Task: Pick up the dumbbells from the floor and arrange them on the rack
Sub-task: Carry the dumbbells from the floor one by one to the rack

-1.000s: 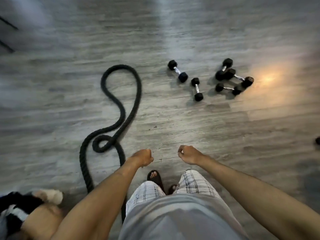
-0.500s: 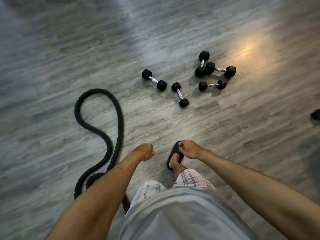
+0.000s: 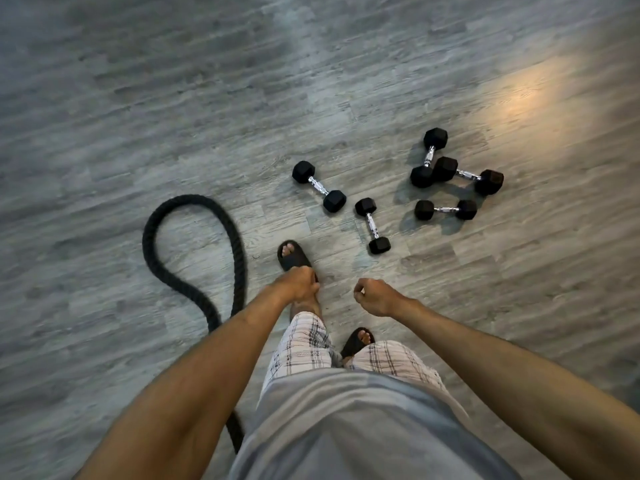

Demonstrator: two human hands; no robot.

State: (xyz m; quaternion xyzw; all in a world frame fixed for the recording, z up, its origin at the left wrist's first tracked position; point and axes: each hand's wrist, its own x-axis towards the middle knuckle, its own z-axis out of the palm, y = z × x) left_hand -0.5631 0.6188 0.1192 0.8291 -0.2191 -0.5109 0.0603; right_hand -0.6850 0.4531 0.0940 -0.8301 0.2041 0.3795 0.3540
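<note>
Several black hex dumbbells with chrome handles lie on the grey wood floor ahead of me. One dumbbell (image 3: 319,186) lies nearest the left and a smaller one (image 3: 372,225) sits just in front of my feet. Further right, two larger dumbbells (image 3: 429,157) (image 3: 468,175) touch at their heads, with a small dumbbell (image 3: 446,209) below them. My left hand (image 3: 298,283) and my right hand (image 3: 374,296) are curled into loose fists, holding nothing, well short of the dumbbells. No rack is in view.
A thick black battle rope (image 3: 194,258) loops on the floor to my left and runs back past my left leg. My feet wear black slides (image 3: 292,256). Open floor (image 3: 173,98) stretches beyond the dumbbells.
I have walked forward: the dumbbells are nearer and lower in view, and my left foot has stepped ahead. Both hands stay curled and hold nothing.
</note>
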